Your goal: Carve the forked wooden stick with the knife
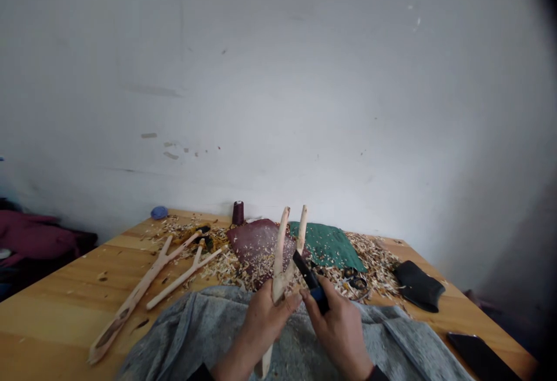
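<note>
My left hand [270, 311] is wrapped round a peeled, pale forked stick [279, 253] just below its fork. Two prongs point up and away from me, and the lower end shows beneath my wrist. In my right hand [337, 326] is a knife [308, 271] with a black upper part and some blue near the grip. It leans up and left beside the right prong; whether its edge touches the wood, I cannot tell. Both hands are close together above a grey cloth [209, 323] that covers the table's near edge.
Two more forked sticks [130, 300] lie on the wooden table [47, 311] at left. Wood shavings [378, 259] surround a maroon cloth [256, 242] and a green cloth [333, 245]. A thread spool [238, 213] stands behind. At right are a black piece [420, 285] and a phone [481, 356].
</note>
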Available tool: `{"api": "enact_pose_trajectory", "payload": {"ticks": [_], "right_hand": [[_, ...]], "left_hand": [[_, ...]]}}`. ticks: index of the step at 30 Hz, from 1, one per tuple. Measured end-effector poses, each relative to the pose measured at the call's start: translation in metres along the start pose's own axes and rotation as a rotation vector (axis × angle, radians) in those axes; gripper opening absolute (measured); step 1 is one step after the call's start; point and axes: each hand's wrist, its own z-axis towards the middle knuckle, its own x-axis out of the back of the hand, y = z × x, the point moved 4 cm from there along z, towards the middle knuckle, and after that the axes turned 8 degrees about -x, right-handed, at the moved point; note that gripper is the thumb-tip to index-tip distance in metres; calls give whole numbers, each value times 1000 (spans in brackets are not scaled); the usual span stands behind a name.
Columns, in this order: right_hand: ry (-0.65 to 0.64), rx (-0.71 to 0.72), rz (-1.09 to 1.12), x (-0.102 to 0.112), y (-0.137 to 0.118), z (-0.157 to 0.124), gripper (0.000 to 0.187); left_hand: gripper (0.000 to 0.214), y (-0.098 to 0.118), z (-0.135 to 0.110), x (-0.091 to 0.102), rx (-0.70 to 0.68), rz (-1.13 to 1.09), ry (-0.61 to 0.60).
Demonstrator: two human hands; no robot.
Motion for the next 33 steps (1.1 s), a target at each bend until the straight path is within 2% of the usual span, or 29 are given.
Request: {"api": "enact_pose_trajectory", "payload": {"ticks": [4, 8, 13, 18, 23, 25, 29, 33], "right_hand": [[-112, 65, -3, -4, -5, -1, 38], [-203, 121, -22, -8, -12, -6, 31], [-289, 118, -16, -12, -13, -7, 24], [-318, 99, -15, -15, -9, -5, 21], [-235, 28, -31, -16, -3, -4, 33], [-257, 1, 42, -18, -1, -4, 37], [-398, -18, 377, -19, -3, -2, 44], [-430, -12, 573, -14, -8, 0, 40]], "left_hand": [[9, -6, 1, 0, 37, -90, 39], [20, -10, 3, -1, 63, -92, 53], [23, -19, 5, -4, 59, -72, 33], [22, -15, 3, -4, 47, 18, 20], [16, -9, 2, -3, 55, 42, 26], [15, -8, 2, -3, 47, 34, 33], [18, -7, 0, -4, 57, -48, 48], [16, -3, -2, -7, 84, -153, 15]]}}
